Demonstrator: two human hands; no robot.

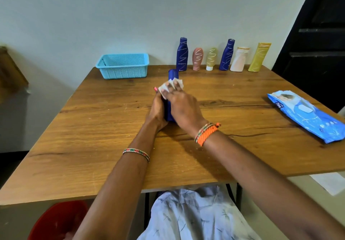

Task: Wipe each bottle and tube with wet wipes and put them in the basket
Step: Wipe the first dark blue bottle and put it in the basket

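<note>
Currently left hand [157, 109] grips blue bottle [172, 75] low; right hand [179, 101] fingers press wet wipe [165, 87] on it. Rigid, light, likely slick; basket [122, 66] at 11 o'clock.

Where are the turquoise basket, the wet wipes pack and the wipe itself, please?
turquoise basket [123, 69]: head view, front wall.
wet wipes pack [306, 114]: head view, middle of the top face.
wipe [164, 87]: head view, fold beside the fingers.

The blue wet wipes pack [306, 116] at the table's right edge reads "mee".
</note>
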